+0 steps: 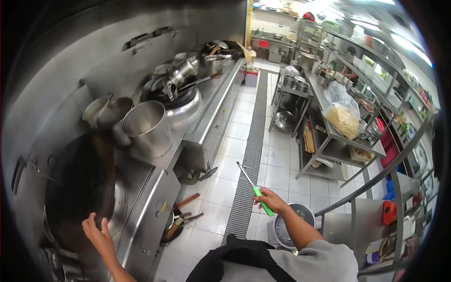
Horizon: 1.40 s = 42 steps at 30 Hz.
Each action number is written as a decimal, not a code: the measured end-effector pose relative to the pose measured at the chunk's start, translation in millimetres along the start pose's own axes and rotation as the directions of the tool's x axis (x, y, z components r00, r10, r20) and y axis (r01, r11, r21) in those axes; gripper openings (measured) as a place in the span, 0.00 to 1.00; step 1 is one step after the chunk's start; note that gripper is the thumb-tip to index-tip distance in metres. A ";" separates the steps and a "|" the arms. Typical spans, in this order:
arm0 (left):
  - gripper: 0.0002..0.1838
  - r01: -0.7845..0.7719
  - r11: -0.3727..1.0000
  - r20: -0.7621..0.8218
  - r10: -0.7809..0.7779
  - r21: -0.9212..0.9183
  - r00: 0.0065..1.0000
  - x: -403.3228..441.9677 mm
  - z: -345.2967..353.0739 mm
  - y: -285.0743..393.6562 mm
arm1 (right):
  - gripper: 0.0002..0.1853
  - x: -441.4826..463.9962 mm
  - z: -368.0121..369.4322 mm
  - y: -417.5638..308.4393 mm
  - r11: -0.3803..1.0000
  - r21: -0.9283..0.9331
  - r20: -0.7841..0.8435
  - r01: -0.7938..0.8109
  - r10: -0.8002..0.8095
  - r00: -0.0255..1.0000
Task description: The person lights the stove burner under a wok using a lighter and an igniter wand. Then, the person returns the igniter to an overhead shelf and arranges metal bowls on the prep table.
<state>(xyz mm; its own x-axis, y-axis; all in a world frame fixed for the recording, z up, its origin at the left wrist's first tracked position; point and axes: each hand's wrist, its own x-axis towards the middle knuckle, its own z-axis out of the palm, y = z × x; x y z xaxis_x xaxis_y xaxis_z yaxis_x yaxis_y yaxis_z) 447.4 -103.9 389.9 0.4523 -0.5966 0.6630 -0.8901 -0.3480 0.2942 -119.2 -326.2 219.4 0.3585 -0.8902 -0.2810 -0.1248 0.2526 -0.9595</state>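
A large black wok is tilted steeply up on the stove at the left, leaning toward the wall. My left hand is at its near lower edge, fingers and thumb closed around the rim; the exact grip is partly hidden. In my right hand is a stick lighter with a green handle and a long thin metal tube, pointing forward and up over the floor. Just beyond the wok stands a tall steel pot on the counter.
More pots and pans crowd the stove further along. Pan handles jut out below the counter. A grey bin stands by my right arm. A bag of pale food lies on the steel table. A floor drain runs down the aisle.
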 end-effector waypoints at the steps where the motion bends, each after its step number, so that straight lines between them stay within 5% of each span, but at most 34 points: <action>1: 0.12 -0.087 0.994 -0.147 0.096 0.069 0.984 1.7 -2.5 31.8 | 0.12 -16.5 -4.1 -12.5 0.999 0.024 -0.051 0.021 -0.020 0.998; 2: 0.12 -0.162 0.976 -0.276 0.198 0.149 0.940 -1.7 -5.8 58.0 | 0.12 -38.1 -6.3 -20.5 0.998 0.051 -0.102 0.035 -0.029 0.994; 4: 0.15 -0.190 0.952 -0.198 0.144 -0.239 0.970 -11.5 11.5 91.6 | 0.12 -72.8 -18.9 -31.0 0.991 0.133 -0.167 0.020 0.003 0.986; 7: 0.15 -0.005 0.761 0.289 0.252 -0.648 0.923 -40.6 55.4 159.5 | 0.13 -131.8 -12.7 -41.3 0.963 0.249 -0.345 0.101 -0.009 0.939; 8: 0.16 -0.036 0.743 0.430 0.425 -0.668 0.797 -56.3 78.3 172.6 | 0.13 -145.3 -11.8 -40.6 0.970 0.187 -0.407 0.153 -0.065 0.911; 11: 0.19 -0.034 0.628 0.614 0.770 -0.778 0.176 -121.4 162.4 182.3 | 0.14 -211.5 -16.9 -37.7 0.980 -0.028 -0.598 0.195 -0.173 0.782; 12: 0.19 -0.049 0.617 0.613 0.786 -0.785 0.075 -150.9 188.8 179.2 | 0.14 -236.4 -18.8 -45.6 0.986 -0.098 -0.644 0.136 -0.167 0.747; 14: 0.20 -0.118 0.622 0.633 0.762 -0.774 -0.138 -201.8 214.5 179.9 | 0.14 -285.7 -18.8 -57.4 0.953 -0.146 -0.696 0.265 -0.289 0.657; 17: 0.22 0.000 0.640 0.577 0.693 -0.769 -0.433 -275.1 270.9 163.4 | 0.12 -364.8 -11.0 -79.6 0.885 -0.121 -0.825 0.449 -0.341 0.451; 18: 0.22 0.132 0.752 0.594 0.603 -0.646 -0.532 -306.0 303.2 153.4 | 0.13 -392.5 -7.8 -91.4 0.859 -0.145 -0.850 0.492 -0.362 0.382; 19: 0.21 0.091 0.721 0.554 0.601 -0.687 -0.577 -314.2 315.1 155.3 | 0.14 -415.2 2.2 -103.4 0.840 -0.285 -0.841 0.461 -0.450 0.300; 22: 0.20 -0.024 0.605 0.499 0.634 -0.796 -0.591 -344.4 333.6 175.6 | 0.16 -492.2 24.3 -127.5 0.805 -0.454 -0.864 0.382 -0.502 0.032; 26: 0.14 -0.085 0.390 0.369 0.747 -0.917 -0.553 -380.9 388.8 187.6 | 0.19 -590.0 33.7 -141.2 0.651 -0.749 -0.636 0.122 -0.657 -0.404; 28: 0.14 -0.104 0.435 0.407 0.693 -0.894 -0.595 -378.3 391.6 210.5 | 0.16 -642.3 31.6 -149.8 0.677 -0.730 -0.520 -0.092 -0.638 -0.569; 35: 0.13 -0.171 0.548 0.495 0.524 -0.819 -0.693 -376.2 390.1 280.0 | 0.13 -769.7 -0.7 -120.5 0.769 -0.579 -0.429 -0.271 -0.570 -0.701; 42: 0.13 -0.162 0.545 0.460 0.470 -0.822 -0.753 -373.6 401.3 329.4 | 0.19 -772.9 33.2 -111.6 0.882 -0.466 -0.506 -0.073 -0.333 -0.796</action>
<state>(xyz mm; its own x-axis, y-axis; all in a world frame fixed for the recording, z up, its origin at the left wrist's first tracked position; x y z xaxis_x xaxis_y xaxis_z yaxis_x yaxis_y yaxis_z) 7.4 -285.8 -37.2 -0.7335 -0.0473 -0.6781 -0.6044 0.5017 0.6188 -351.8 346.2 543.0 -0.7117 0.4322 0.5538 -0.5672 0.1116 -0.8160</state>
